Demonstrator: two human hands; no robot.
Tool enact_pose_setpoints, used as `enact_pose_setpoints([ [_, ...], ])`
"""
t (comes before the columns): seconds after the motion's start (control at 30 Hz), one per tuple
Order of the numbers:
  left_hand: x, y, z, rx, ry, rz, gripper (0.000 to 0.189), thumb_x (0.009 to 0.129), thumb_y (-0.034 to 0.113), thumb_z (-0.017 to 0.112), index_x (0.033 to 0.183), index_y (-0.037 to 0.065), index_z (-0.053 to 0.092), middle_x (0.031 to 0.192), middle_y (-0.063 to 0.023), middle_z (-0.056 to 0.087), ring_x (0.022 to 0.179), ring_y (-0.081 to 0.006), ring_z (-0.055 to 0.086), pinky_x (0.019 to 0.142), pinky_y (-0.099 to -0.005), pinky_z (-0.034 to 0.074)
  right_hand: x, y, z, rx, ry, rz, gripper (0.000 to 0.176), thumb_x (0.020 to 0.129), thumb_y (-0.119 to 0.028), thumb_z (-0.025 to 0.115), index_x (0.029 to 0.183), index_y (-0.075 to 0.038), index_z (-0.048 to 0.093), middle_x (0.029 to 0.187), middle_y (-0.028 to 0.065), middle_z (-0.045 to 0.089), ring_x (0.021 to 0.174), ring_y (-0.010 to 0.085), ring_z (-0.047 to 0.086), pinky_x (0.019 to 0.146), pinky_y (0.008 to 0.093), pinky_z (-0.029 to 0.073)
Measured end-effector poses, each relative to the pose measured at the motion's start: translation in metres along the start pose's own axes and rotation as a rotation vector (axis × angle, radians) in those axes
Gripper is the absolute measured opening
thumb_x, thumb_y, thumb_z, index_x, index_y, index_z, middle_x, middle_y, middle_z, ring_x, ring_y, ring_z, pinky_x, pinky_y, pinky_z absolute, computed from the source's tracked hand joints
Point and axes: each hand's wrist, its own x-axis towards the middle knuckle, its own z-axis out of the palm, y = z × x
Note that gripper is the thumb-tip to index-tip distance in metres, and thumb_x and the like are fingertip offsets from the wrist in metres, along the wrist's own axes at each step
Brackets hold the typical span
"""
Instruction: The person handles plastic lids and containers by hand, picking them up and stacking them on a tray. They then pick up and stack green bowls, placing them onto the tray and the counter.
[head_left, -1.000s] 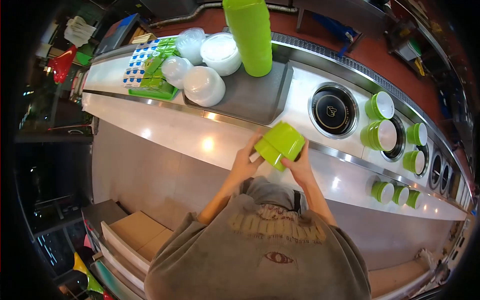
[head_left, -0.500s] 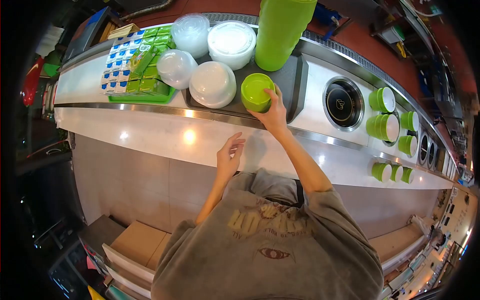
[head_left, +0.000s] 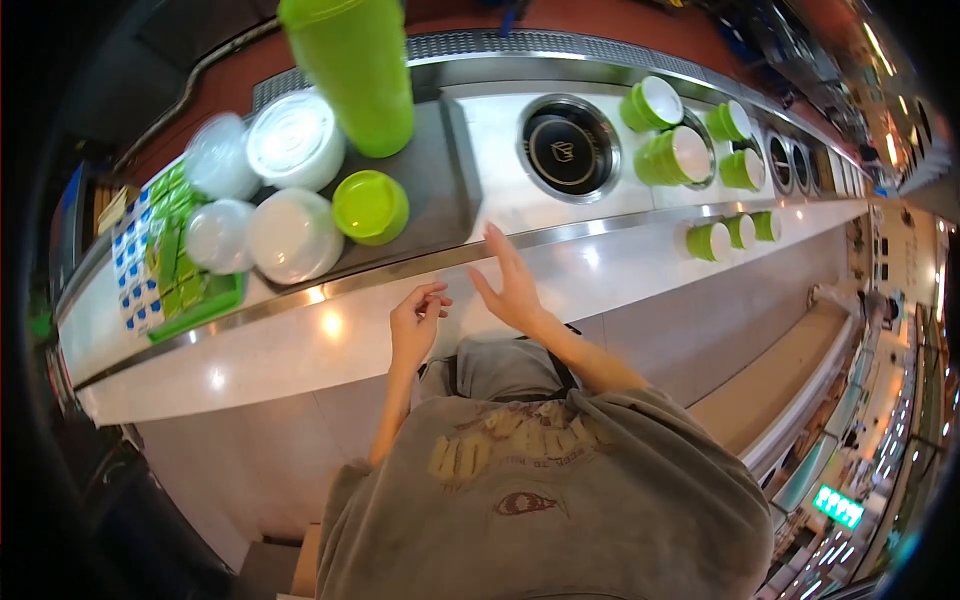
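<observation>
A short stack of green bowls point(head_left: 370, 206) stands upright on the grey tray point(head_left: 430, 190), beside white lidded containers point(head_left: 292, 235). My right hand point(head_left: 510, 285) hovers over the white counter point(head_left: 300, 340) with fingers spread, holding nothing, a little right of the bowls. My left hand point(head_left: 415, 322) is loosely curled near my chest, empty. A tall stack of green cups point(head_left: 355, 70) rises at the back of the tray.
A round black cooktop point(head_left: 568, 150) is set in the counter right of the tray. Green-and-white bowls point(head_left: 675, 155) lie tilted beyond it, more point(head_left: 735, 232) along the ledge. A green tray of small cartons point(head_left: 165, 255) sits at left.
My right hand set the green bowls on the grey tray, let go and drew back toward me. My view swung to the right.
</observation>
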Motion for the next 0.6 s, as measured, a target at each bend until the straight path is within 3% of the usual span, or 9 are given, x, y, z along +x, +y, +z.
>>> enact_pose_setpoints([
  [0.07, 0.016, 0.011, 0.019, 0.107, -0.105, 0.017, 0.024, 0.096, 0.008, 0.058, 0.116, 0.005, 0.07, 0.096, -0.0095, 0.075, 0.079, -0.0136, 0.071, 0.069, -0.0257, 0.054, -0.036, 0.005, -0.032, -0.002, 0.106, 0.129, 0.069, 0.09, -0.004, 0.069, 0.151, -0.004, 0.037, 0.148, 0.0216, 0.049, 0.125, 0.0352, 0.06, 0.102, 0.0407, 0.048],
  [0.2, 0.049, 0.046, 0.079, 0.19, -0.197, 0.089, 0.023, 0.094, 0.012, 0.063, 0.114, 0.006, 0.071, 0.094, -0.0122, 0.075, 0.08, -0.0154, 0.072, 0.07, -0.028, 0.054, -0.088, 0.034, -0.084, -0.035, 0.186, 0.353, 0.058, 0.09, 0.0, 0.065, 0.145, -0.004, 0.047, 0.14, 0.0199, 0.055, 0.115, 0.0299, 0.066, 0.092, 0.036, 0.054],
  [0.3, 0.081, 0.065, 0.149, 0.196, -0.153, 0.289, 0.028, 0.092, 0.015, 0.067, 0.119, 0.008, 0.069, 0.099, -0.0119, 0.074, 0.081, -0.0162, 0.072, 0.068, -0.029, 0.054, -0.117, 0.066, -0.104, 0.007, 0.225, 0.442, 0.044, 0.091, 0.0, 0.064, 0.135, -0.004, 0.059, 0.129, 0.0183, 0.061, 0.103, 0.0256, 0.071, 0.084, 0.0331, 0.056],
  [0.37, 0.1, 0.106, 0.201, 0.156, -0.122, 0.301, 0.039, 0.092, 0.019, 0.069, 0.129, 0.009, 0.063, 0.112, -0.0122, 0.07, 0.082, -0.0169, 0.072, 0.069, -0.0307, 0.055, -0.128, 0.086, -0.12, 0.08, 0.209, 0.538, 0.035, 0.092, -0.001, 0.064, 0.127, -0.004, 0.065, 0.117, 0.0166, 0.065, 0.092, 0.0222, 0.072, 0.079, 0.0315, 0.057],
  [0.43, 0.123, 0.139, 0.258, 0.016, -0.153, 0.23, 0.051, 0.092, 0.022, 0.071, 0.139, 0.01, 0.054, 0.128, -0.0145, 0.061, 0.086, -0.0175, 0.071, 0.064, -0.0312, 0.056, -0.134, 0.103, -0.138, 0.205, 0.157, 0.673, 0.027, 0.094, -0.004, 0.063, 0.12, -0.004, 0.069, 0.105, 0.0144, 0.068, 0.082, 0.0187, 0.072, 0.074, 0.0305, 0.057],
  [0.47, 0.127, 0.173, 0.285, -0.044, -0.188, 0.061, 0.064, 0.09, 0.034, 0.073, 0.142, 0.005, 0.049, 0.136, -0.018, 0.055, 0.09, -0.0203, 0.071, 0.062, -0.034, 0.059, -0.134, 0.107, -0.152, 0.292, 0.156, 0.746, 0.025, 0.095, -0.006, 0.062, 0.119, -0.003, 0.07, 0.1, 0.0128, 0.068, 0.079, 0.0174, 0.071, 0.073, 0.0299, 0.056],
  [0.53, 0.165, 0.184, 0.335, 0.123, -0.173, -0.002, 0.079, 0.086, 0.046, 0.075, 0.141, -0.002, 0.046, 0.135, -0.0228, 0.052, 0.097, -0.0253, 0.069, 0.063, -0.0383, 0.063, -0.126, 0.11, -0.181, 0.482, 0.166, 0.889, 0.022, 0.097, -0.009, 0.061, 0.116, -0.001, 0.07, 0.09, 0.0097, 0.068, 0.075, 0.0147, 0.069, 0.069, 0.0287, 0.055],
  [0.6, 0.195, 0.19, 0.372, 0.192, -0.186, -0.078, 0.082, 0.084, 0.048, 0.074, 0.137, -0.008, 0.046, 0.133, -0.0259, 0.052, 0.104, -0.0312, 0.067, 0.067, -0.0415, 0.065, -0.13, 0.137, -0.201, 0.636, 0.189, 0.907, 0.024, 0.099, -0.012, 0.059, 0.117, 0.001, 0.069, 0.09, 0.0087, 0.068, 0.074, 0.0142, 0.068, 0.07, 0.0282, 0.055],
])
